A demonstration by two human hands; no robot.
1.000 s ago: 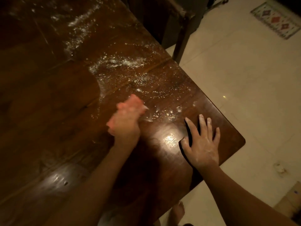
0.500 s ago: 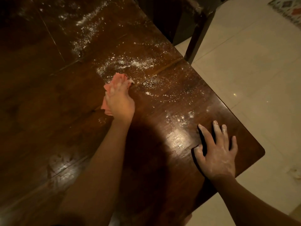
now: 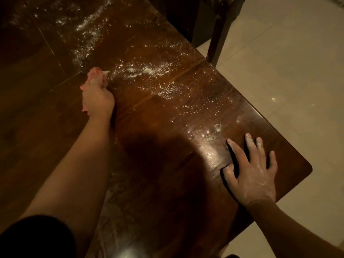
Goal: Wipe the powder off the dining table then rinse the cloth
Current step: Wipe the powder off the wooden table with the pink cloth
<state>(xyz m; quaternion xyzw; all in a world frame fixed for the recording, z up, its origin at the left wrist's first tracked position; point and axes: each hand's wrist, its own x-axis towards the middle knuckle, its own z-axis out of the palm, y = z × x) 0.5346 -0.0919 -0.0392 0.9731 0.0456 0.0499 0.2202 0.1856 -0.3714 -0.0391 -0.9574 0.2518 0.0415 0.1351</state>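
Dark table [image 3: 167, 174]: left hand [image 3: 97, 99] clutches pink cloth [image 3: 95, 74] beside powder [image 3: 147, 68]; right hand [image 3: 255, 175] lies splayed flat.

Gleams dark reddish brown all over the worktop [image 3: 167, 183], with fine lengthwise grain, thin pale seam lines and a bright yellowish glare patch near the right hand [image 3: 255, 175]. Shows white on the powder [image 3: 149, 69]: dense streaks and loose speckles across the far half, a few blobs by the glare. Reads salmon pink on the cloth [image 3: 95, 73], with a whitish smear at its tip. Carries a chalky white dusting on the fingers [image 3: 236, 148] and knuckles of that hand. Looks plain cream-beige on the floor [image 3: 288, 71], crossed by faint tile joints. Turns near-black brown on the chair [image 3: 217, 34]. Shows black on the sleeve [image 3: 37, 239].
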